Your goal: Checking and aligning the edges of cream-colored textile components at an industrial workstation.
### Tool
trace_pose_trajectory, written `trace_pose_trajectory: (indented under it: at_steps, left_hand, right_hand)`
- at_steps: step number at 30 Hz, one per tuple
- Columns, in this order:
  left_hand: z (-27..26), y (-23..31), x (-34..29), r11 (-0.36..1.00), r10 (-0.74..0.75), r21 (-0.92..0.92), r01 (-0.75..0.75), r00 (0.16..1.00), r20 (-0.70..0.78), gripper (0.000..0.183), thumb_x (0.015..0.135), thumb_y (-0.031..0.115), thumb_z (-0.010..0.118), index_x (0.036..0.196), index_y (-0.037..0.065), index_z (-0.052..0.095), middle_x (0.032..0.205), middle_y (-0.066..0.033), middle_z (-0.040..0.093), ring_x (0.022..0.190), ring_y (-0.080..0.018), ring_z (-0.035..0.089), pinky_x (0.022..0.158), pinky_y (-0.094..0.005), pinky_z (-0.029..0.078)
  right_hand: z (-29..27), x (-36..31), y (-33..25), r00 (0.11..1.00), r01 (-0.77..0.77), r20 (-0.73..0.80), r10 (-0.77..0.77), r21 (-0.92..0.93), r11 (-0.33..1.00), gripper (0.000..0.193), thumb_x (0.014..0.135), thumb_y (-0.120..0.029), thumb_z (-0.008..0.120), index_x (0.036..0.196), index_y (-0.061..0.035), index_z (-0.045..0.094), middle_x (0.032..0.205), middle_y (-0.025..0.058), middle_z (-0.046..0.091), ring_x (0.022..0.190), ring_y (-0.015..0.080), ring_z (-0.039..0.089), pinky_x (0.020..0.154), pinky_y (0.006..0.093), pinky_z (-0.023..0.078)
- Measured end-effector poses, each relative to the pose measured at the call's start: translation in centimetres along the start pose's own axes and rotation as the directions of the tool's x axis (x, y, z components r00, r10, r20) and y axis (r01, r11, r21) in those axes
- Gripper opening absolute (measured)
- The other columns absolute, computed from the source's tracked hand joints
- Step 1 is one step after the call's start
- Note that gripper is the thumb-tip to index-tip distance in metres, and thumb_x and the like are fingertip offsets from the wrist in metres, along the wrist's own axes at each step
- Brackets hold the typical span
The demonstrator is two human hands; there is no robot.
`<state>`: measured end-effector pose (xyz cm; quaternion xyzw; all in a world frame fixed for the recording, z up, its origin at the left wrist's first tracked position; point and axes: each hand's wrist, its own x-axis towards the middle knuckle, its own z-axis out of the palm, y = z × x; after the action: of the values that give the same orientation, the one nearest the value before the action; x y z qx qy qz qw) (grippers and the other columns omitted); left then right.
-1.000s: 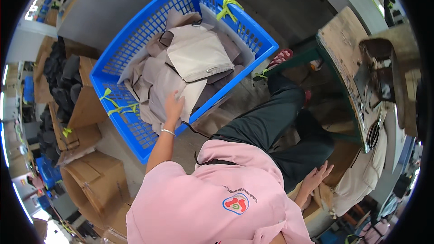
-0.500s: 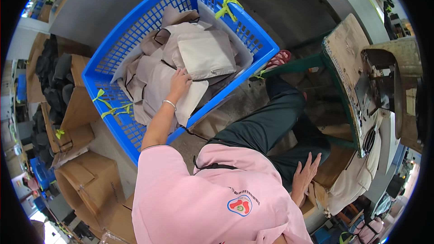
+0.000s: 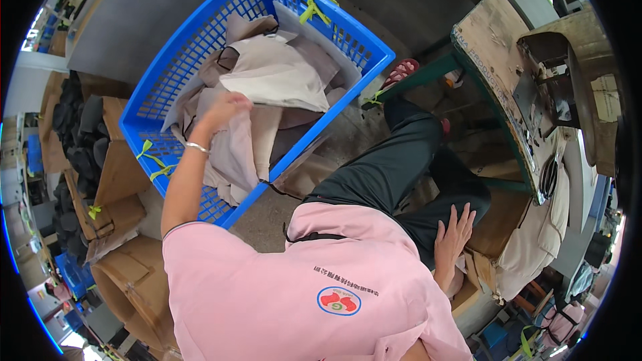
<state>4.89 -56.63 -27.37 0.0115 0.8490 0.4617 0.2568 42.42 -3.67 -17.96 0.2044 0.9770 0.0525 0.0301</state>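
Beige cloth pieces (image 3: 284, 83), loosely heaped in far-left blue lattice plastic basket (image 3: 382, 59); handling seemingly unfinished, nothing visibly stacked. Left hand (image 3: 226, 110) at heap, fingers too blurred to tell; right hand (image 3: 453, 237) on dark-green-trousered knee (image 3: 473, 194), fingers slightly spread.

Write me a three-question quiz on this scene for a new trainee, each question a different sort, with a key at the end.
1. Multiple choice: what colour is the basket that holds the pale fabric pieces? A) red B) blue C) yellow

2. True or false: the right hand is outside the basket, by the dark trousers.

3. Short answer: what is worn at the wrist of the left hand?

Key: 1. B. 2. True. 3. A silver-coloured bracelet.
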Motion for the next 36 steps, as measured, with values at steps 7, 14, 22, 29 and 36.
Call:
trace_pose_trajectory:
  at_steps: [7,14,22,29,36]
  left_hand:
    - [-7.9,12.7,-6.6,0.927,0.261,-0.201,-0.316,0.930,-0.257,0.015,0.095,0.018,0.065,0.090,0.006,0.072,0.084,0.0050,0.065,0.079,-0.0028,0.054,0.074,-0.0196,0.042]
    - [-12.7,19.5,-9.3,0.845,0.475,0.050,-0.532,0.705,-0.527,0.017,0.097,0.018,0.065,0.102,0.003,0.073,0.095,0.0045,0.067,0.091,-0.0039,0.058,0.085,-0.0198,0.045]
    - [-16.6,13.4,-7.5,0.854,0.513,0.474,-0.215,0.507,-0.693,0.029,0.096,0.026,0.067,0.111,0.002,0.074,0.097,-0.0023,0.072,0.090,-0.0079,0.062,0.083,-0.0234,0.048]
    - [0.8,-1.6,-8.7,0.981,0.126,0.188,-0.050,0.900,-0.417,0.072,0.087,0.013,0.068,0.151,0.001,0.036,0.154,-0.0176,0.042,0.144,-0.0290,0.037,0.118,-0.0376,0.028]
    - [11.0,-6.5,-14.7,0.995,-0.099,-0.012,0.100,0.994,0.042,0.081,0.076,-0.007,0.065,0.151,0.008,0.038,0.150,-0.0156,0.047,0.142,-0.0323,0.040,0.118,-0.0345,0.030]
  right_hand:
    - [-2.5,4.1,-3.9,0.991,0.131,-0.010,-0.132,0.216,0.968,0.051,0.093,-0.012,0.063,0.141,-0.0095,0.049,0.159,0.0157,0.028,0.141,0.0350,0.036,0.115,0.0496,0.030]
    - [-5.0,8.5,-10.8,0.874,0.478,-0.109,-0.473,0.363,0.799,0.050,0.090,-0.007,0.064,0.138,-0.0096,0.051,0.157,0.0152,0.032,0.135,0.0363,0.043,0.113,0.0468,0.034]
    - [-2.9,7.7,-12.4,0.817,0.533,-0.031,-0.576,0.421,0.734,0.049,0.088,-0.005,0.067,0.135,-0.0092,0.054,0.155,0.0133,0.035,0.123,0.0376,0.051,0.104,0.0428,0.044]
    - [-2.1,6.6,-11.6,0.842,0.453,0.067,-0.535,0.451,0.769,0.051,0.091,-0.004,0.063,0.140,-0.0110,0.051,0.156,0.0135,0.035,0.128,0.0351,0.050,0.105,0.0415,0.043]
    - [-1.8,6.4,-11.6,0.848,0.433,0.103,-0.519,0.430,0.792,0.053,0.092,-0.004,0.062,0.143,-0.0121,0.049,0.157,0.0132,0.034,0.131,0.0341,0.048,0.107,0.0404,0.042]
